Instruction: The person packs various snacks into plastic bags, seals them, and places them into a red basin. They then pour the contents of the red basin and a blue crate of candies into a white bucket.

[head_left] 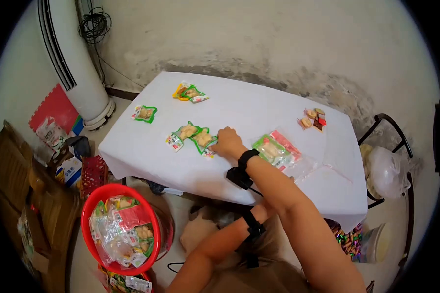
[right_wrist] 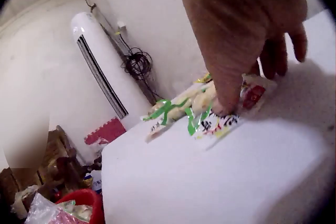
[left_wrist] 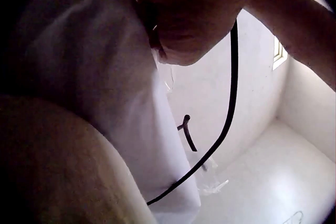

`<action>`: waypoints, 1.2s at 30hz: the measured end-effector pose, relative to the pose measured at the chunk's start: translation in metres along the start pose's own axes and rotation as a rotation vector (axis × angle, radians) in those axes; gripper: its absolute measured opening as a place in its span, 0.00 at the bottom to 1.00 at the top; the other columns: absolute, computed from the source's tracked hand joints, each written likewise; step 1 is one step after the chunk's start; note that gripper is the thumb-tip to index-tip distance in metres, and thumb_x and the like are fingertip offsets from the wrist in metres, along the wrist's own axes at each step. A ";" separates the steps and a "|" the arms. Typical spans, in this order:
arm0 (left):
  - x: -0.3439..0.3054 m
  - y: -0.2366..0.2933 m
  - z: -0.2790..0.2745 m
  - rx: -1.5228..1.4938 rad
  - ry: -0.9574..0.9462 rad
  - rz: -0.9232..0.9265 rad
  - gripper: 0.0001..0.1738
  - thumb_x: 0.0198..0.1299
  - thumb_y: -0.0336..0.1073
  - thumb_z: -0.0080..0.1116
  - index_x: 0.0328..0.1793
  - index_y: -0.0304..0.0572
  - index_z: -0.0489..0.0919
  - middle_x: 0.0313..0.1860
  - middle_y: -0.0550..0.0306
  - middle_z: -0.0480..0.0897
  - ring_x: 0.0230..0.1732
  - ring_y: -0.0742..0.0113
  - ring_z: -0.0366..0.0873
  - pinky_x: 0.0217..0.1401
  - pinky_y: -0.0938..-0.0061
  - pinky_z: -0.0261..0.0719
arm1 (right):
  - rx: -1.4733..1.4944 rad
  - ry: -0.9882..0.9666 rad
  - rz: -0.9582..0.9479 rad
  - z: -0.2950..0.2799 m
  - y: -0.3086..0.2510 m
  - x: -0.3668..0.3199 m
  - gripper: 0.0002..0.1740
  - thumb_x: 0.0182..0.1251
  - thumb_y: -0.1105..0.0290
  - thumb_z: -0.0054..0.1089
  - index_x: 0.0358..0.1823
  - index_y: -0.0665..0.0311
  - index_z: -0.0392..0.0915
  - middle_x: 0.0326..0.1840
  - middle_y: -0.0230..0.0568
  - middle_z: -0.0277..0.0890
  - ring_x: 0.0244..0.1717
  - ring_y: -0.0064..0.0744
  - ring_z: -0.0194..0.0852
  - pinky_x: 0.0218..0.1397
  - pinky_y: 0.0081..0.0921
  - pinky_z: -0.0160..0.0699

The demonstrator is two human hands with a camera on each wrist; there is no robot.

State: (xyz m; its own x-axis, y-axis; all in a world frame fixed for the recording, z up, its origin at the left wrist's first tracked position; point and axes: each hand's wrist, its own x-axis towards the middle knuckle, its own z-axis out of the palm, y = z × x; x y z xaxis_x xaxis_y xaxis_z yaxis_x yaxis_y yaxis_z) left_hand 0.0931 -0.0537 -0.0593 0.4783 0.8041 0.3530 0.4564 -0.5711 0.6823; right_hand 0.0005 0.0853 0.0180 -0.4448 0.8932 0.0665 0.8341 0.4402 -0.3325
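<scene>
My right hand [head_left: 228, 144] is over the white-clothed table [head_left: 146, 151], at the right end of a green-edged packet of pale food [head_left: 204, 139]. In the right wrist view the thumb of this hand [right_wrist: 236, 40] presses the packet's printed end [right_wrist: 218, 123], with the other fingers on its far side. A similar packet [head_left: 187, 131] lies against it on the left. My left hand [left_wrist: 194, 24] is at the table's near edge, dark in the left wrist view and mostly covered by the right forearm in the head view. Clear plastic shows by its fingers; I cannot tell whether they hold it.
A larger bag with green and red packets [head_left: 275, 149] lies right of my right hand. Farther off are a green packet [head_left: 144, 114], a yellow-and-green pair [head_left: 189, 93] and small snacks [head_left: 313, 119]. A red bucket [head_left: 157, 239] full of packets stands on the floor at left.
</scene>
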 end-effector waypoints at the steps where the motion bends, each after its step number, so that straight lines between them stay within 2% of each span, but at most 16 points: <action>1: 0.001 0.007 -0.013 0.065 -0.101 -0.034 0.29 0.61 0.44 0.43 0.65 0.36 0.58 0.58 0.46 0.67 0.60 0.52 0.61 0.64 0.66 0.56 | 0.083 0.030 -0.005 0.005 0.002 0.002 0.26 0.46 0.54 0.60 0.40 0.70 0.75 0.40 0.56 0.73 0.44 0.50 0.72 0.48 0.39 0.72; 3: 0.004 0.003 -0.003 0.224 0.198 0.171 0.30 0.60 0.44 0.44 0.65 0.35 0.59 0.57 0.44 0.67 0.59 0.51 0.62 0.63 0.65 0.58 | 0.269 0.002 0.030 0.006 0.007 0.011 0.25 0.47 0.56 0.62 0.39 0.70 0.74 0.37 0.52 0.73 0.39 0.45 0.73 0.42 0.36 0.73; 4: 0.005 0.010 -0.006 0.202 0.181 0.196 0.30 0.60 0.44 0.44 0.65 0.35 0.59 0.57 0.44 0.67 0.59 0.51 0.62 0.63 0.65 0.58 | 0.461 -0.023 0.043 -0.003 0.013 0.008 0.23 0.47 0.59 0.63 0.39 0.71 0.73 0.35 0.48 0.74 0.34 0.40 0.74 0.37 0.32 0.74; 5: 0.007 0.015 -0.012 0.144 0.222 0.205 0.29 0.61 0.45 0.44 0.64 0.37 0.60 0.58 0.45 0.67 0.59 0.53 0.62 0.63 0.65 0.58 | 0.454 -0.005 0.074 -0.011 0.022 -0.002 0.23 0.47 0.59 0.63 0.39 0.71 0.73 0.35 0.48 0.74 0.34 0.40 0.74 0.37 0.32 0.74; 7: 0.009 0.015 -0.015 -0.013 0.267 0.218 0.27 0.58 0.47 0.47 0.61 0.39 0.64 0.56 0.47 0.69 0.57 0.55 0.65 0.60 0.64 0.61 | 1.076 -0.085 0.168 -0.050 0.014 -0.036 0.16 0.52 0.67 0.59 0.40 0.69 0.71 0.32 0.40 0.73 0.29 0.29 0.73 0.31 0.23 0.74; 9: 0.010 0.003 -0.001 -0.401 0.317 0.124 0.20 0.54 0.41 0.50 0.52 0.41 0.70 0.45 0.48 0.74 0.47 0.53 0.71 0.49 0.63 0.70 | 1.138 0.011 0.111 -0.082 0.034 -0.072 0.15 0.54 0.74 0.55 0.45 0.67 0.69 0.32 0.36 0.72 0.31 0.22 0.72 0.29 0.18 0.72; 11: 0.013 0.015 -0.012 -0.235 0.384 0.059 0.12 0.53 0.33 0.50 0.43 0.41 0.73 0.35 0.49 0.77 0.38 0.52 0.75 0.38 0.64 0.75 | 1.154 0.064 0.173 -0.121 0.058 -0.126 0.17 0.55 0.74 0.55 0.47 0.67 0.68 0.36 0.37 0.73 0.34 0.24 0.73 0.35 0.20 0.74; 12: 0.019 0.033 -0.033 0.223 0.395 0.095 0.09 0.53 0.32 0.49 0.41 0.41 0.73 0.33 0.50 0.76 0.37 0.53 0.75 0.36 0.65 0.75 | 1.445 0.147 0.101 -0.118 0.084 -0.149 0.19 0.55 0.76 0.56 0.49 0.66 0.67 0.34 0.34 0.72 0.32 0.20 0.72 0.32 0.20 0.74; 13: 0.018 0.038 -0.039 0.284 0.225 -0.033 0.07 0.53 0.32 0.51 0.38 0.41 0.74 0.30 0.53 0.77 0.34 0.56 0.76 0.33 0.66 0.76 | 1.489 0.199 0.158 -0.135 0.093 -0.183 0.20 0.55 0.78 0.55 0.51 0.66 0.65 0.37 0.34 0.72 0.34 0.21 0.73 0.35 0.19 0.74; 16: 0.019 0.037 -0.038 0.194 0.411 0.026 0.08 0.52 0.33 0.52 0.39 0.43 0.76 0.27 0.55 0.76 0.31 0.56 0.76 0.30 0.66 0.75 | 1.497 0.368 0.316 -0.139 0.142 -0.268 0.20 0.53 0.81 0.56 0.49 0.65 0.66 0.38 0.36 0.73 0.36 0.24 0.74 0.41 0.21 0.76; 17: 0.020 0.039 -0.040 0.129 0.482 0.066 0.10 0.52 0.33 0.53 0.42 0.45 0.77 0.26 0.57 0.75 0.28 0.57 0.75 0.28 0.67 0.75 | 1.485 0.331 0.373 -0.133 0.159 -0.295 0.20 0.52 0.81 0.56 0.49 0.65 0.66 0.38 0.36 0.74 0.36 0.25 0.75 0.41 0.22 0.76; 20: 0.021 0.041 -0.042 0.071 0.435 0.035 0.14 0.53 0.31 0.54 0.47 0.43 0.77 0.28 0.49 0.75 0.29 0.51 0.75 0.29 0.65 0.74 | 1.537 0.308 0.455 -0.104 0.183 -0.328 0.19 0.53 0.81 0.56 0.48 0.65 0.66 0.37 0.36 0.74 0.36 0.25 0.75 0.41 0.23 0.77; 29: 0.024 0.045 -0.039 0.193 0.477 0.140 0.17 0.51 0.29 0.55 0.50 0.44 0.76 0.25 0.55 0.74 0.26 0.57 0.75 0.25 0.68 0.73 | 1.596 0.399 0.425 -0.065 0.166 -0.241 0.15 0.59 0.81 0.50 0.48 0.66 0.66 0.40 0.38 0.73 0.37 0.25 0.75 0.40 0.23 0.78; 32: 0.023 0.039 -0.033 0.197 0.458 0.171 0.18 0.50 0.27 0.55 0.50 0.45 0.76 0.25 0.56 0.74 0.25 0.60 0.74 0.24 0.70 0.73 | 1.702 0.334 0.320 -0.060 0.160 -0.213 0.16 0.60 0.80 0.48 0.50 0.66 0.66 0.40 0.38 0.73 0.35 0.25 0.74 0.37 0.23 0.77; 34: 0.022 0.042 -0.034 0.179 0.469 0.181 0.19 0.50 0.26 0.55 0.50 0.45 0.76 0.25 0.57 0.74 0.25 0.60 0.74 0.24 0.70 0.73 | 1.702 0.121 0.337 -0.062 0.155 -0.196 0.17 0.61 0.79 0.45 0.53 0.64 0.66 0.40 0.38 0.74 0.33 0.23 0.72 0.33 0.21 0.75; 36: 0.023 0.042 -0.033 0.163 0.481 0.194 0.19 0.50 0.26 0.55 0.50 0.46 0.76 0.26 0.57 0.74 0.25 0.60 0.74 0.24 0.70 0.73 | 1.532 0.109 0.375 -0.060 0.158 -0.184 0.19 0.61 0.77 0.44 0.55 0.62 0.66 0.39 0.37 0.73 0.32 0.23 0.71 0.29 0.20 0.73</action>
State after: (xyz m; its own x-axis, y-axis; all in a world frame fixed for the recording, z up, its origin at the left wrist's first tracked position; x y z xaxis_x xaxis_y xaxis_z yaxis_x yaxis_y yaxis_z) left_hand 0.0987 -0.0536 -0.0015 0.1853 0.6445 0.7419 0.5229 -0.7038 0.4808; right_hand 0.2339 -0.0040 0.0092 -0.2162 0.9572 -0.1923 -0.2503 -0.2448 -0.9367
